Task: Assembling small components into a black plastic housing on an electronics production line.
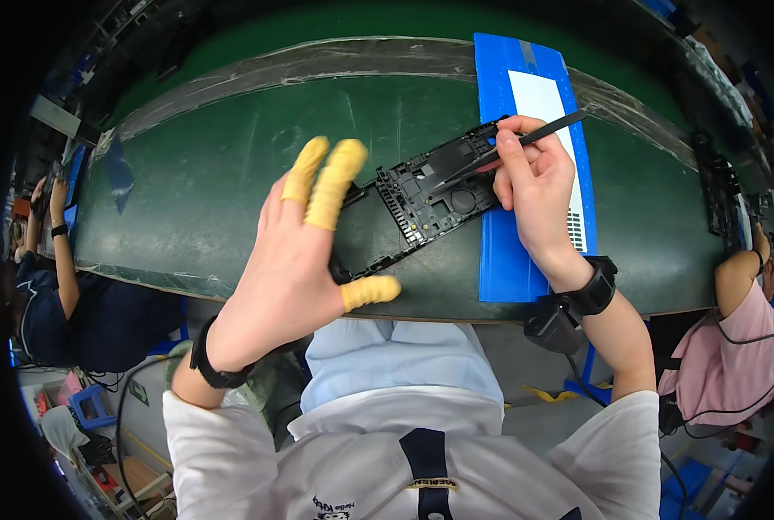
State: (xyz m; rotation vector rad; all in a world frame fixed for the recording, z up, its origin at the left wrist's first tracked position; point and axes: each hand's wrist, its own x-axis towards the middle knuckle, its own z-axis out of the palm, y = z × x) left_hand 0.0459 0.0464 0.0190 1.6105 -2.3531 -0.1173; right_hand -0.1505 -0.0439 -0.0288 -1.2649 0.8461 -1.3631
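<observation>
A black plastic phone-like frame with a battery-shaped dark panel, slots and small gold-coloured spots lies slanted on the green table. My right hand pinches black tweezers, whose tips point down and left at the middle of the frame. At the frame's left end is my left hand, with yellow finger cots on the thumb and two fingers. Its fingers and thumb are stretched apart around that end. Whether the thumb touches the frame's edge, I cannot tell.
Beneath my right hand lies a blue board with a white printed sheet on it. The green table has a taped strip along its far side. Other people sit at the far left and far right. A cable hangs from my right wrist device.
</observation>
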